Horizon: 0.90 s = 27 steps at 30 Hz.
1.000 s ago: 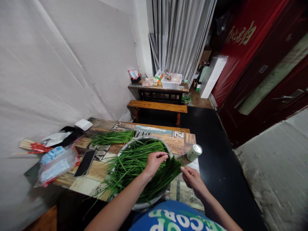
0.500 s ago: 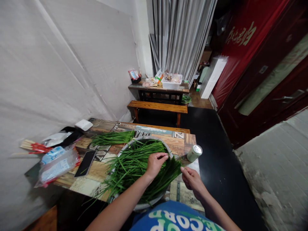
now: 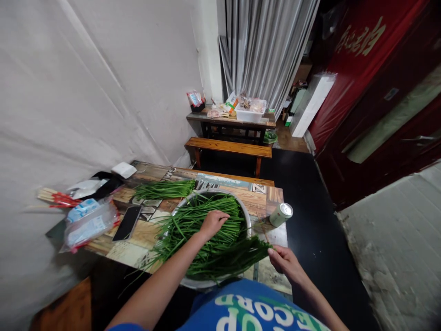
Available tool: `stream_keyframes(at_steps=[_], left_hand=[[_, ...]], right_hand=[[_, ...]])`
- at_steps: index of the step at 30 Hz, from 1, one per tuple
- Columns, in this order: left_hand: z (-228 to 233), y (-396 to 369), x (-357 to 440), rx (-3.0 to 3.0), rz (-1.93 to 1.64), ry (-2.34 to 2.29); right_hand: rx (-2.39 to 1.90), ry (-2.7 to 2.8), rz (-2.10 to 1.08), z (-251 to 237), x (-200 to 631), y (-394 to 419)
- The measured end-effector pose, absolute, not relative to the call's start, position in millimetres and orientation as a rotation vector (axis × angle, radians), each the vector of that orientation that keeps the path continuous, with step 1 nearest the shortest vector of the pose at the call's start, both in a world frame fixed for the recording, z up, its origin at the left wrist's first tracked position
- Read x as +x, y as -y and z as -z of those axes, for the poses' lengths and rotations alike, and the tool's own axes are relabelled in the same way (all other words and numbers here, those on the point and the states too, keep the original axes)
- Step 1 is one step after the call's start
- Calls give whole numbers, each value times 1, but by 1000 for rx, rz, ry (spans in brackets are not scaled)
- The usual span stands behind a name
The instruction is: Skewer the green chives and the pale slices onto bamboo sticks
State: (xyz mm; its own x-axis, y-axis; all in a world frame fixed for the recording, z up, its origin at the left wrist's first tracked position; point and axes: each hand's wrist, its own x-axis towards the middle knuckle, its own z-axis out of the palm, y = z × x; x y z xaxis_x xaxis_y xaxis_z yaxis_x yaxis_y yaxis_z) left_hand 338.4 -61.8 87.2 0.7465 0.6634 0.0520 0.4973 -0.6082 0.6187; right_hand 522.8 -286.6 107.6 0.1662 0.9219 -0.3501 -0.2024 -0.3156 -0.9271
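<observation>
A large metal bowl (image 3: 248, 216) on the table is heaped with long green garlic chives (image 3: 193, 230), their leaf ends hanging over its left rim. My left hand (image 3: 214, 223) is over the middle of the heap, fingers pinched together; whatever may be between them is too small to make out. At the right, beyond the rim, my right hand (image 3: 284, 261) is closed on the cut ends of a darker bunch of chives (image 3: 241, 257) that lies across the near side of the bowl. Another bunch of chives (image 3: 165, 189) rests on the table behind the bowl.
A drink can (image 3: 281, 214) stands near the table's right edge. To the left lie a black phone (image 3: 127, 223), a plastic packet (image 3: 91, 225) and red-wrapped chopsticks (image 3: 64, 198). Farther off are a wooden bench (image 3: 229, 147) and a second table with a white tub (image 3: 250, 115).
My left hand has moved left and slightly up, away from the bunch's end. My right hand has shifted right and a little down, and the bunch's end has gone with it.
</observation>
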Motion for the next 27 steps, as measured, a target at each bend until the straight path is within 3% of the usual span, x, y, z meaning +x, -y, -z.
stream_keyframes(at_steps=[4, 13, 20, 27], left_hand=[[-55, 64, 346, 2633, -26, -829], [-41, 68, 358, 2611, -82, -878], [-67, 75, 363, 2423, -295, -866], [-125, 108, 371, 1631, -487, -780]], right_hand=[[-1418, 720, -1372, -99, 521, 293], [-1414, 659, -1344, -103, 516, 292], [-1461, 577, -1288, -110, 513, 284], [-1504, 554, -1275, -121, 509, 272]])
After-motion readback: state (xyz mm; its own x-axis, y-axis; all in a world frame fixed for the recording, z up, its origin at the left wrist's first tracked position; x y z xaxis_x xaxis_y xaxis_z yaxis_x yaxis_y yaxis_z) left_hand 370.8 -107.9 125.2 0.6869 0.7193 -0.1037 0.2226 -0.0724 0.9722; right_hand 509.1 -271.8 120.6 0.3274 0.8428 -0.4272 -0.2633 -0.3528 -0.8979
